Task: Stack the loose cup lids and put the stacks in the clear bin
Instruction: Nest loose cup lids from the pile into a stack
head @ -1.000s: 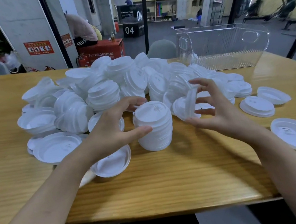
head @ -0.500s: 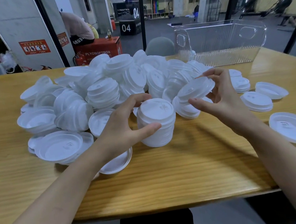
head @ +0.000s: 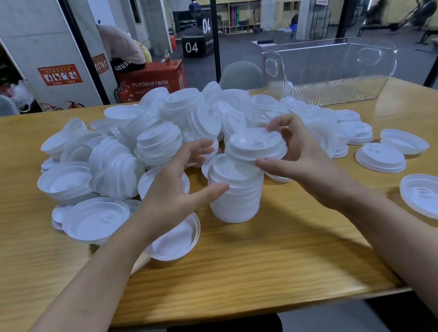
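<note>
Toward the middle of the table (head: pixel 249 275), a little nearer the front edge, stands one stack of lids (head: pixel 235 199) – white, nested dome-up, upright. Left hand (head: pixel 172 194): cupped round the stack's left side, thumb pressed to the near wall and fingers curled toward the far side. Right hand (head: pixel 301 158): pinching a single lid (head: pixel 256 145) by its rim, thumb on the near edge and fingers over the far edge; this lid is dome-up with the sip slot showing, tilted, its lower left edge over the top of the stack and apparently touching it. Behind both hands, spreading from the left half of the table to the back edge, lies the heap of loose lids (head: pixel 156 134), some nested in short leaning piles, some turned hollow-side up. Beneath the left wrist, one upturned lid (head: pixel 177 240); just left of it, a second upturned lid (head: pixel 97 223) at the foot of the heap. Toward the right edge, apart from the heap: two dome-up lids (head: pixel 379 154) side by side, and nearer the front a lone upturned lid (head: pixel 433 196). At the far right corner – the clear bin (head: pixel 329 75), ribbed walls, cut-out handles at both ends, standing upright with heap lids touching its left wall. Both forearms are bare.
</note>
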